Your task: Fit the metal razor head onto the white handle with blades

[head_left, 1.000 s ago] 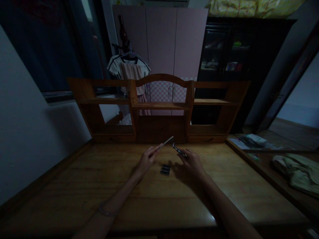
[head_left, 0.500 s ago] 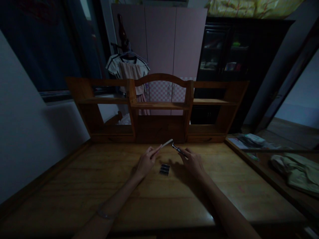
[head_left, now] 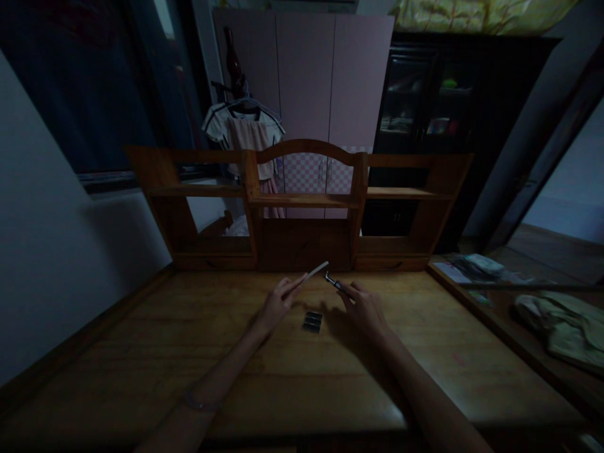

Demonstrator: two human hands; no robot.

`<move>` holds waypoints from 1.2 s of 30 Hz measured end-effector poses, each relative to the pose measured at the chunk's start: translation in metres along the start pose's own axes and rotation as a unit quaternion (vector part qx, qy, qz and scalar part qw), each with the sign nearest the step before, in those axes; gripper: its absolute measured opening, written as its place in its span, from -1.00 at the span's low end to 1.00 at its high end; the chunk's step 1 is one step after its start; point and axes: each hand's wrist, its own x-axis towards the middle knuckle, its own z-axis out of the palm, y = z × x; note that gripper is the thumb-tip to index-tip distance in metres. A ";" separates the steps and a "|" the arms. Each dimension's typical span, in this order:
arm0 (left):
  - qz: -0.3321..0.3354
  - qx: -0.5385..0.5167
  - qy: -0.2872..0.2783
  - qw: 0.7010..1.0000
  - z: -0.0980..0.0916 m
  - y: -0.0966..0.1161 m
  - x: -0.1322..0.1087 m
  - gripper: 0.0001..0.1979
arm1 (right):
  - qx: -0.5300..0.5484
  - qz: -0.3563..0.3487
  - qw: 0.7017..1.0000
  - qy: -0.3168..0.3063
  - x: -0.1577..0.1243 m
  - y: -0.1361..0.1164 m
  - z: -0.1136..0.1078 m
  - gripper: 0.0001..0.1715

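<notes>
Both my hands hover over a wooden desk [head_left: 141,352] in dim light. My left hand [head_left: 278,304] pinches a thin pale flat strip [head_left: 315,272] that points up and to the right. My right hand [head_left: 365,308] is closed on a small dark metal tool [head_left: 333,282] whose tip nearly meets the end of the strip. Between the hands, a small dark ribbed object [head_left: 312,321] lies flat on the desk. A bracelet sits on my left wrist.
A wooden shelf unit [head_left: 302,201] stands at the back of the desk. Behind it are a pink wardrobe [head_left: 304,82], hanging clothes [head_left: 245,135] and a dark glass cabinet [head_left: 425,100]. To the right, papers [head_left: 476,267] and a crumpled cloth [head_left: 561,327] lie on a lower surface.
Both hands hold nearly still; the strip's tip and the tool's tip have drawn slightly closer together.
</notes>
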 end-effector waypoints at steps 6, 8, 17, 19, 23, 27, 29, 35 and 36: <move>-0.006 0.007 0.003 1.000 0.000 0.004 -0.001 -0.62 | -0.004 0.003 1.000 -0.013 0.000 -0.002 -0.002 -0.65; -0.006 0.006 0.013 1.000 -0.001 0.005 -0.001 -0.61 | 0.001 0.002 1.000 -0.010 0.000 -0.003 -0.003 -0.64; -0.007 0.004 0.014 1.000 -0.001 0.006 -0.001 -0.61 | 0.011 0.011 1.000 0.013 0.000 -0.002 -0.003 -0.64; -0.005 -0.005 0.009 1.000 -0.002 0.006 0.000 -0.61 | 0.010 0.014 1.000 0.017 0.000 -0.002 -0.002 -0.64; -0.002 -0.020 -0.016 1.000 -0.001 0.005 0.000 -0.61 | 0.001 0.016 1.000 0.016 -0.001 -0.001 -0.002 -0.65; -0.014 -0.017 0.009 1.000 -0.001 0.004 0.000 -0.61 | 0.014 0.013 0.999 0.027 0.000 -0.001 -0.003 -0.64; -0.014 -0.025 0.018 0.999 -0.002 0.004 0.000 -0.61 | 0.014 0.017 0.999 0.029 0.000 -0.001 -0.003 -0.64; -0.013 -0.043 -0.016 0.999 0.000 0.005 0.000 -0.61 | 0.021 0.013 0.999 0.029 -0.001 0.000 -0.002 -0.64; -0.018 -0.043 -0.015 0.999 0.001 0.003 0.000 -0.61 | 0.027 0.012 0.999 0.033 0.000 0.000 -0.002 -0.63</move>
